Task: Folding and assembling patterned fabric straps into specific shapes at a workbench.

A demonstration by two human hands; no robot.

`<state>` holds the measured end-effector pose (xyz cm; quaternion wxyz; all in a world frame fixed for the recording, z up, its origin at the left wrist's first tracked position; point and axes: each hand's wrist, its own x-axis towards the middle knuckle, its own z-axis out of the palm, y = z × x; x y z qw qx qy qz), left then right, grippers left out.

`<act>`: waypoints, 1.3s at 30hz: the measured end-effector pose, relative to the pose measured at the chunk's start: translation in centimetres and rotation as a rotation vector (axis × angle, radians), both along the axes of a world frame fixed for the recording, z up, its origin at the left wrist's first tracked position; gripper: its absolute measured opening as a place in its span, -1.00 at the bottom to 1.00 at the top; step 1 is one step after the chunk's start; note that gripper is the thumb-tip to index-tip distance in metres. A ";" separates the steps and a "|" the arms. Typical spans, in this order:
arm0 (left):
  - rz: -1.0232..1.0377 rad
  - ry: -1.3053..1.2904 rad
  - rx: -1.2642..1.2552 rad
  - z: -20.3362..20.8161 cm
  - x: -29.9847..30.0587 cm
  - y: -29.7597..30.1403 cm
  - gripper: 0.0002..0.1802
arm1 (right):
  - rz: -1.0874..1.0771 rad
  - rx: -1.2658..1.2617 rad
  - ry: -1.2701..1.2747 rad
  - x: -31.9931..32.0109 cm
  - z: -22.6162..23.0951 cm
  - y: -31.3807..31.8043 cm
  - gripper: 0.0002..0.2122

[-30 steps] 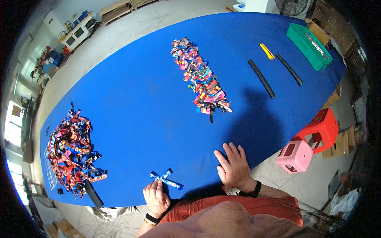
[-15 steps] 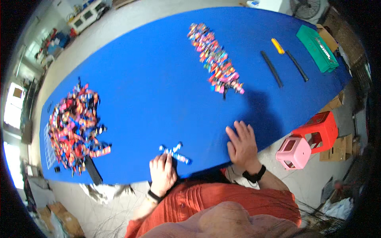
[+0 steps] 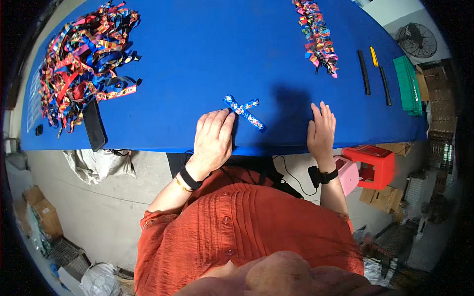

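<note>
A blue printed ribbon (image 3: pixel 244 111) lies crossed over itself in an X on the blue table, close to its near edge. My left hand (image 3: pixel 214 139) rests flat just left of and below the ribbon, fingers stretched out and fingertips beside it; whether they touch it I cannot tell. Further right, my right hand (image 3: pixel 322 132) lies at the table edge with straight fingers, the thumb a little apart and nothing held. Off to the left is a heaped pile of multicoloured ribbons (image 3: pixel 89 59). A long row of bunched ribbons (image 3: pixel 318 37) lies at the far right of centre.
A black flat bar (image 3: pixel 95 126) sticks out below the pile. On the right are two dark rods (image 3: pixel 364 72) (image 3: pixel 385 86), a yellow cutter (image 3: pixel 374 56) and a green bin (image 3: pixel 408 86). Red (image 3: pixel 377 167) and pink stools (image 3: pixel 347 173) stand beyond the near edge.
The whole view has tilted and turned, so the table sits higher in it. My left hand stays near the crossed ribbon; my right hand's fingers have drawn closer together.
</note>
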<state>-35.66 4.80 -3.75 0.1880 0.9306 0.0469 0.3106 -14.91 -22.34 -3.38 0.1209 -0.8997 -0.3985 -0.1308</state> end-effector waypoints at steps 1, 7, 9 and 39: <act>0.005 -0.009 -0.012 0.0 -0.5 0.0 -0.39 | -0.007 0.011 0.011 -0.1 0.1 0.1 -0.56; 0.065 0.001 -0.053 -0.3 -2.9 0.3 -0.43 | 0.107 0.331 0.270 -1.4 3.2 6.7 -0.84; 0.071 -0.010 -0.067 0.0 -2.8 0.1 -0.45 | 0.158 0.306 0.379 -2.2 3.7 9.1 -0.86; 0.193 -0.036 -0.180 1.1 0.5 -1.1 -0.66 | 0.177 0.363 0.961 -3.4 4.5 15.4 -0.82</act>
